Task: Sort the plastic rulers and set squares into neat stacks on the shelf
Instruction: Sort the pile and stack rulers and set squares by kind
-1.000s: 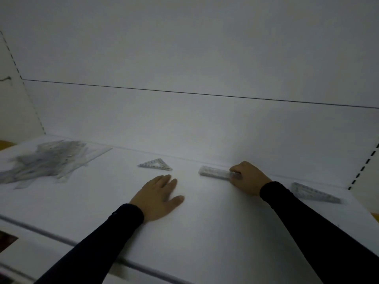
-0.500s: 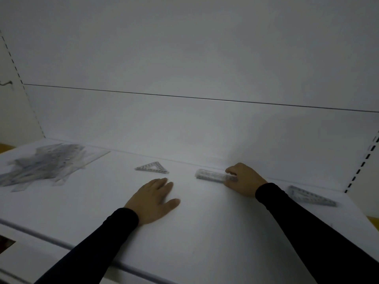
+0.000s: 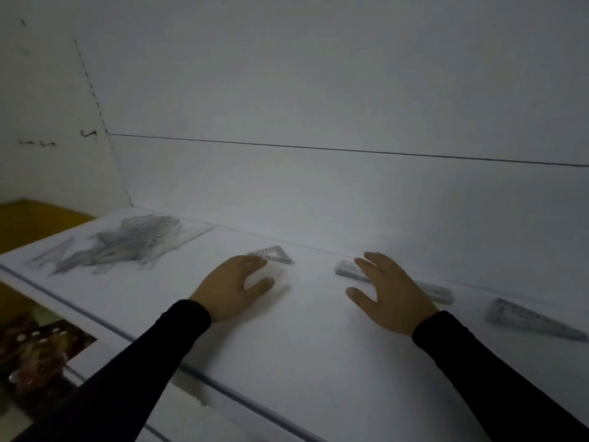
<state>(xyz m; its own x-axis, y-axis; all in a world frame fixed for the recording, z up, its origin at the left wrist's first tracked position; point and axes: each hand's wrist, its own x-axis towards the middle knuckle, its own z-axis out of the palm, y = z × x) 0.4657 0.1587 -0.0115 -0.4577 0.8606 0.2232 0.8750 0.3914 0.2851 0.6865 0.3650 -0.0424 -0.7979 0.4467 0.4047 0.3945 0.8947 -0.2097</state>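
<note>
Here I count one loose heap of clear rulers point(image 3: 118, 245) at the shelf's point(image 3: 318, 339) left end, too jumbled to number. One small set square point(image 3: 274, 255) lies just beyond my left hand point(image 3: 232, 287), whose fingers curl loosely and hold nothing. My right hand point(image 3: 390, 291) spreads open over one ruler stack point(image 3: 347, 270). One more set-square stack point(image 3: 529, 319) sits far right.
</note>
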